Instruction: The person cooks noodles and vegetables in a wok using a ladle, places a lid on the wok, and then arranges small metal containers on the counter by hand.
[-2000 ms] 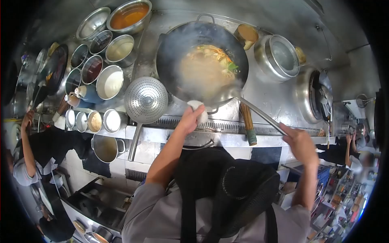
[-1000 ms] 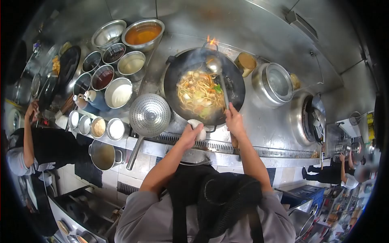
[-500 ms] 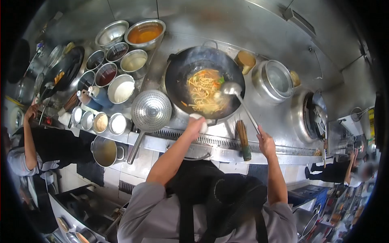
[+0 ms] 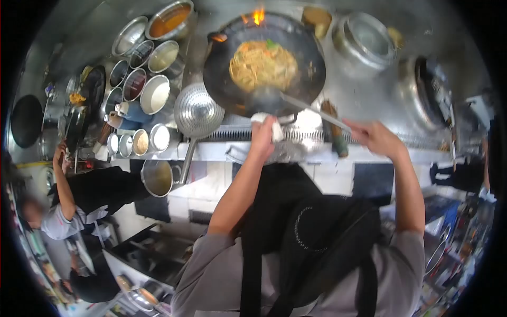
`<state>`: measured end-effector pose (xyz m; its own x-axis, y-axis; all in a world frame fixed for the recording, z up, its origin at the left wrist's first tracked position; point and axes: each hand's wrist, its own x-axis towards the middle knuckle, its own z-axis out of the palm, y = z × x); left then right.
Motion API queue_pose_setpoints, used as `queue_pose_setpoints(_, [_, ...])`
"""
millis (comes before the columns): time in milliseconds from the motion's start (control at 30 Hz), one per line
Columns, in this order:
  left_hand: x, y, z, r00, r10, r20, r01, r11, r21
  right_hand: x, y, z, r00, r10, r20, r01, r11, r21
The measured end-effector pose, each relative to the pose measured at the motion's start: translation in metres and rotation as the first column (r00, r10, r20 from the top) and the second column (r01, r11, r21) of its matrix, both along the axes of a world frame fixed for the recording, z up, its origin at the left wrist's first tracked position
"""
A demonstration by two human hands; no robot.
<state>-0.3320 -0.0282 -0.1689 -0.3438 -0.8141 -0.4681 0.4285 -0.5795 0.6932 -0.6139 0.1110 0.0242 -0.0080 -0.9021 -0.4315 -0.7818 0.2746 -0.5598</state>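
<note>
My left hand grips a white cloth at the near rim of the black wok. Noodles with bits of vegetable lie in a mass in the wok, left of its centre. My right hand is closed on the handle end of a metal ladle, whose bowl is at the near inside wall of the wok, blurred. Flames show at the wok's far rim. The wok's near handle is partly hidden by the cloth.
A perforated strainer lies left of the wok, beside several metal containers. A bamboo brush sits to the right, with a metal pot behind. Co-workers stand at far left and far right.
The view has shifted, so the wok appears higher. The ladle bowl has moved from the wok's right side to its near side, my right hand has shifted right, and flames have appeared.
</note>
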Motion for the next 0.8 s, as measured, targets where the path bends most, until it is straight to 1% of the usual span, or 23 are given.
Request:
queue_pose_setpoints(33, [0.005, 0.001, -0.031, 0.998, -0.053, 0.022, 0.054, 0.996, -0.070, 0.006, -0.008, -0.037, 0.998, 0.014, -0.058, -0.024, 0.984, -0.176])
queue_pose_setpoints(67, [0.013, 0.016, -0.043, 0.996, -0.061, 0.058, 0.065, 0.996, -0.068, 0.013, -0.009, -0.065, 0.991, 0.015, -0.130, -0.060, 0.934, -0.351])
queue_pose_setpoints(133, [0.034, 0.044, -0.049, 0.993, -0.074, 0.097, 0.081, 0.994, -0.074, 0.021, 0.004, -0.065, 0.997, -0.033, -0.077, 0.009, 0.957, -0.291])
queue_pose_setpoints(167, [0.051, 0.057, -0.047, 0.978, -0.160, 0.133, 0.159, 0.987, 0.019, 0.021, 0.005, -0.056, 0.997, -0.065, -0.048, 0.052, 0.969, -0.243])
queue_pose_setpoints(200, [0.062, 0.063, -0.043, 0.956, -0.247, 0.158, 0.233, 0.967, 0.105, 0.017, 0.015, -0.031, 1.000, -0.013, -0.026, 0.008, 0.980, -0.197])
queue_pose_setpoints(233, [0.061, 0.070, -0.006, 0.943, -0.249, 0.222, 0.233, 0.968, 0.095, -0.003, 0.020, -0.025, 0.994, 0.111, 0.010, -0.105, 0.960, -0.261])
queue_pose_setpoints(267, [0.055, 0.062, 0.013, 0.954, -0.227, 0.195, 0.203, 0.970, 0.135, -0.002, 0.016, 0.013, 0.995, 0.091, 0.038, -0.090, 0.996, -0.024])
queue_pose_setpoints(300, [0.054, 0.059, 0.026, 0.964, -0.199, 0.176, 0.163, 0.966, 0.201, -0.002, 0.012, 0.051, 0.997, 0.076, 0.034, -0.081, 0.973, 0.214])
queue_pose_setpoints(333, [0.049, 0.047, 0.043, 0.973, -0.180, 0.145, 0.155, 0.973, 0.171, 0.004, 0.005, 0.076, 1.000, 0.002, 0.024, -0.009, 0.947, 0.320])
queue_pose_setpoints(367, [0.036, 0.029, 0.072, 0.985, -0.131, 0.113, 0.108, 0.976, 0.189, 0.003, -0.006, 0.085, 0.997, -0.072, -0.011, 0.070, 0.918, 0.391])
queue_pose_setpoints(400, [0.025, 0.009, 0.077, 0.993, -0.100, 0.063, 0.088, 0.981, 0.171, -0.001, -0.015, 0.076, 0.998, -0.067, -0.011, 0.066, 0.921, 0.383])
queue_pose_setpoints(433, [0.018, 0.000, 0.079, 0.998, -0.069, 0.010, 0.067, 0.985, 0.158, -0.007, -0.020, 0.056, 0.999, 0.048, -0.018, -0.044, 0.982, 0.184])
queue_pose_setpoints(467, [0.018, 0.004, 0.067, 0.998, -0.064, 0.002, 0.063, 0.987, 0.150, -0.014, -0.024, 0.032, 0.986, 0.159, -0.054, -0.161, 0.987, -0.025])
queue_pose_setpoints(500, [0.018, 0.010, 0.040, 0.996, -0.076, 0.036, 0.072, 0.991, 0.117, -0.018, -0.020, -0.029, 0.986, 0.159, -0.055, -0.168, 0.955, -0.245])
queue_pose_setpoints(533, [0.018, 0.015, 0.013, 0.994, -0.090, 0.068, 0.085, 0.993, 0.078, -0.007, -0.020, -0.044, 0.989, 0.071, -0.133, -0.097, 0.975, -0.199])
queue_pose_setpoints(567, [0.024, 0.033, -0.007, 0.996, -0.074, 0.041, 0.072, 0.996, 0.045, 0.004, -0.020, -0.059, 0.978, -0.011, -0.210, -0.022, 0.988, -0.152])
queue_pose_setpoints(600, [0.030, 0.050, -0.030, 0.999, -0.042, 0.013, 0.041, 0.997, 0.058, 0.004, -0.006, -0.097, 0.986, -0.055, -0.159, 0.004, 0.953, -0.304])
queue_pose_setpoints(633, [0.046, 0.060, -0.061, 0.992, -0.114, 0.055, 0.111, 0.992, 0.052, 0.010, 0.010, -0.122, 0.993, -0.111, -0.044, 0.086, 0.921, -0.380])
queue_pose_setpoints(667, [0.058, 0.063, -0.064, 0.974, -0.200, 0.107, 0.198, 0.980, 0.032, 0.021, 0.023, -0.122, 0.986, -0.155, 0.062, 0.167, 0.910, -0.380])
queue_pose_setpoints(700, [0.060, 0.065, -0.048, 0.966, -0.191, 0.176, 0.178, 0.980, 0.088, 0.027, 0.035, -0.127, 0.985, -0.149, 0.087, 0.173, 0.861, -0.479])
queue_pose_setpoints(733, [0.049, 0.056, -0.034, 0.984, -0.120, 0.133, 0.116, 0.993, 0.034, 0.035, 0.043, -0.124, 0.972, -0.169, 0.163, 0.230, 0.829, -0.510])
queue_pose_setpoints(767, [0.043, 0.052, -0.028, 0.994, -0.052, 0.093, 0.053, 0.999, -0.004, 0.044, 0.048, -0.107, 0.944, -0.245, 0.220, 0.320, 0.840, -0.437])
queue_pose_setpoints(800, [0.036, 0.034, -0.034, 0.995, -0.046, 0.089, 0.046, 0.999, -0.002, 0.047, 0.046, -0.093, 0.921, -0.302, 0.245, 0.375, 0.856, -0.356])
